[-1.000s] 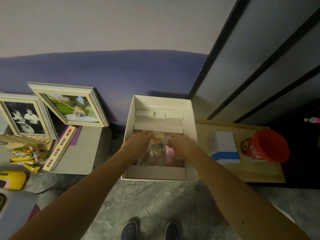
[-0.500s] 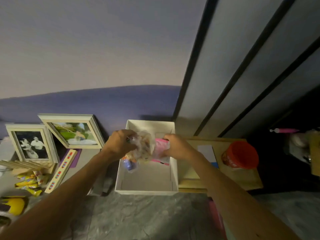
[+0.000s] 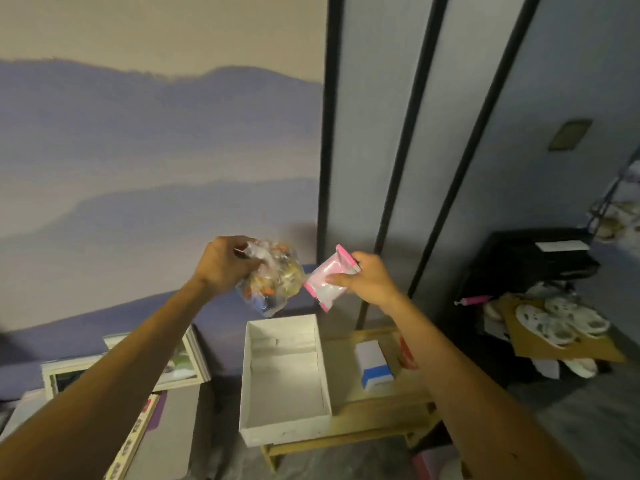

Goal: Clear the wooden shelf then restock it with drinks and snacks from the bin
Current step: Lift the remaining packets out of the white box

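Lifted higher above boxy white cardboard bin (image 3: 284,433); clamped crinkly clear snack bag (image 3: 277,282) in left hand (image 3: 221,263) fingers, pinched flat pink packet (image 3: 329,278) in right hand (image 3: 369,280) fingers.

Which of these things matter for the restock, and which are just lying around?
Job: clear snack bag, gripped by the left hand; pink packet, pinched by the right hand; white bin; wooden shelf; white-and-blue box on it.

Lying about: picture frames; pale slippers; black cabinet.
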`<state>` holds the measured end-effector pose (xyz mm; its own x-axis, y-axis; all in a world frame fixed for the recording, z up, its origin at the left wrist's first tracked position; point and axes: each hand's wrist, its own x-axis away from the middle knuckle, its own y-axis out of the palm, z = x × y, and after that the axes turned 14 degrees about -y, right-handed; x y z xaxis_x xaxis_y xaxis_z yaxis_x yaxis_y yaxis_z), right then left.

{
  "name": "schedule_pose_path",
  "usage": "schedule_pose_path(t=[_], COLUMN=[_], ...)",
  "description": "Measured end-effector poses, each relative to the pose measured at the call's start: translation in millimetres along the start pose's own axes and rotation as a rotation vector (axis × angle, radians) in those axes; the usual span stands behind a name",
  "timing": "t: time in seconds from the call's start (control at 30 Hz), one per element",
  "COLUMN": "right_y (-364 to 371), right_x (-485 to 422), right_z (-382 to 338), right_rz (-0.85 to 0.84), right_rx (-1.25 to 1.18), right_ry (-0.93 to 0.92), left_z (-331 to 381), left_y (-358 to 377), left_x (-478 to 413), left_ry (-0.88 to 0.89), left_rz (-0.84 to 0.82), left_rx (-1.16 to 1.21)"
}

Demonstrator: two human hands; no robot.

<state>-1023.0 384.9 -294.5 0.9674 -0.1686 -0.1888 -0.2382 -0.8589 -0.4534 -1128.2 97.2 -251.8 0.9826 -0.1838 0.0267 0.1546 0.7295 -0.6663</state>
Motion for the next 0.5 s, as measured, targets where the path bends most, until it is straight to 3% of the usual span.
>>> schedule_pose_path(t=[0.23, 0.5], right_y=[-87.1, -183.5], right_x=[81.7, 242.2], right_z=[-12.3, 29.7], right_rz=[0.355, 0.735], right_rx=[-0.014, 0.009], right_ry=[0.081, 0.285], left_z=[92.2, 194.5], left_y=[54.2, 205.1], left_x=[3.6, 73.7], left_ry=[0.177, 0.423], left_rz=[-0.248, -0.543], left_rx=[0.063, 0.071])
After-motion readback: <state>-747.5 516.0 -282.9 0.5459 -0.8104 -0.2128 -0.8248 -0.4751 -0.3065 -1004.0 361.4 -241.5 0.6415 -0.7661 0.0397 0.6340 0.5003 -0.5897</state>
